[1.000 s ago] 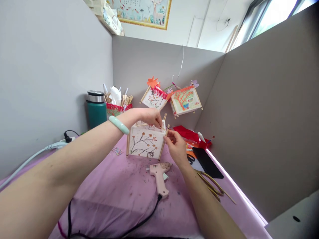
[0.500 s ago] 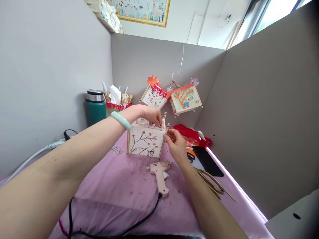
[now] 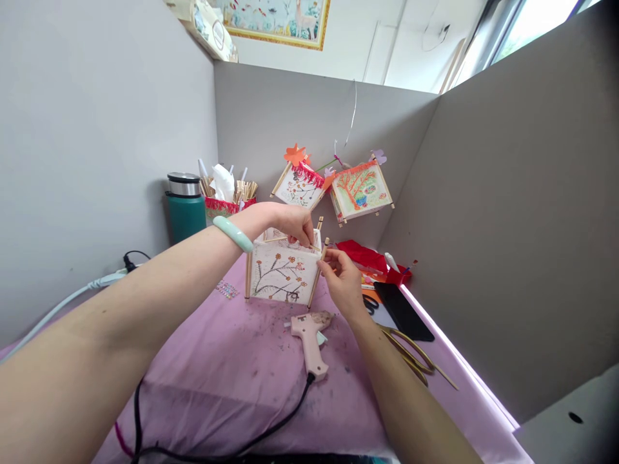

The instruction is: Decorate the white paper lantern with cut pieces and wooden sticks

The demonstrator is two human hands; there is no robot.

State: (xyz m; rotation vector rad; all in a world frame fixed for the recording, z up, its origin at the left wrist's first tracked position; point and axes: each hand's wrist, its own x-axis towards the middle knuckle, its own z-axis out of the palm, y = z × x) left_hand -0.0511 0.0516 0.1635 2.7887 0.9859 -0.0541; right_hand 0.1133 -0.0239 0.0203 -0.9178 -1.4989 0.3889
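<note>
A small paper lantern box [image 3: 281,274] with a painted branch and orange flowers stands on the purple cloth [image 3: 227,367], framed by wooden sticks. My left hand [image 3: 293,224], a pale green bangle on its wrist, reaches over the top and pinches the upper right edge of the box. My right hand [image 3: 341,277] pinches the wooden corner stick [image 3: 319,267] at the box's right side, fingers closed on it. A pink glue gun [image 3: 309,338] lies on the cloth just in front of the box, below my right hand.
Two finished lanterns [image 3: 360,193] hang at the back wall. A green flask [image 3: 186,206] and a red cup of sticks [image 3: 227,196] stand at back left. Red paper [image 3: 360,258], a black phone [image 3: 401,312] and gold scissors [image 3: 411,357] lie right. Cables [image 3: 72,296] run left.
Hardly anything differs: both hands keep their pinch at the lantern's top right corner, and the view has shifted slightly.
</note>
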